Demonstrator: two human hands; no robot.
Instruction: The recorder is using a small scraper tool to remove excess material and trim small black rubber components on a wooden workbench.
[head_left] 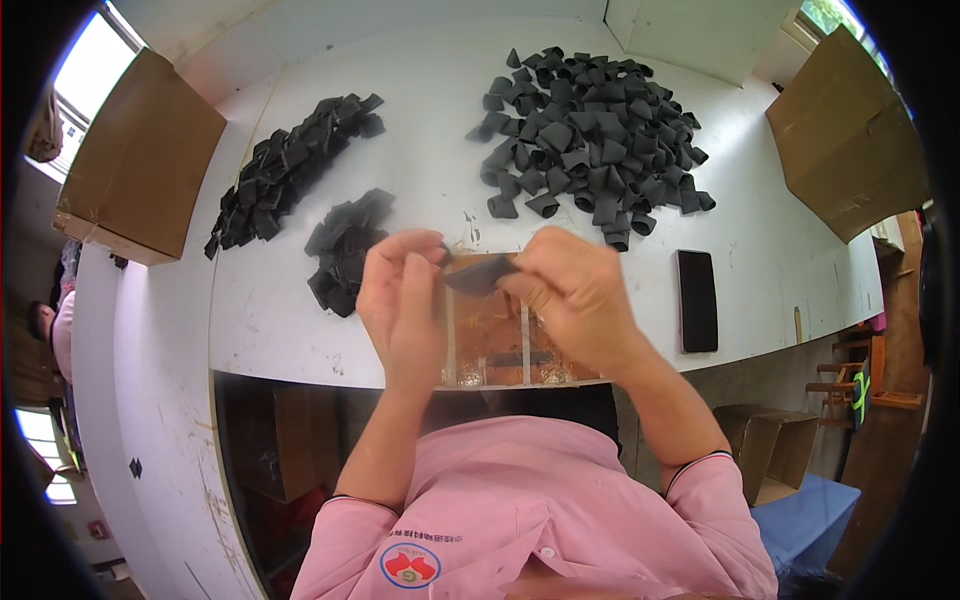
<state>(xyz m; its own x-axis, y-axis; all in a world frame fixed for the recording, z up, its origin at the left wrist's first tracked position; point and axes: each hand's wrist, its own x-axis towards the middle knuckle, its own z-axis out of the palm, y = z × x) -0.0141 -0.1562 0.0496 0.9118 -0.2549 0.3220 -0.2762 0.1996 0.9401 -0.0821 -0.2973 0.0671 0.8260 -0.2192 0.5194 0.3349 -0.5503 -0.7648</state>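
A flexible dark grey piece [476,277], perhaps foam or fabric, is stretched between my two hands above the table's front edge. My right hand [578,290] pinches its right end between thumb and fingers. At its other side, my left hand [404,300] has its fingertips closed on a dark edge, partly hidden by the fingers. Under both hands lies a brown board [485,335] crossed by strips of clear tape. A thin dark strip [520,358] rests on the board near its front.
Rolled, cone-like dark pieces [600,130] form a big heap at the back right. Flat dark pieces lie in a long pile [285,170] and a smaller pile [345,250] to the left. A phone [697,302] lies at right. Cardboard boxes [150,160] [845,140] stand on both sides.
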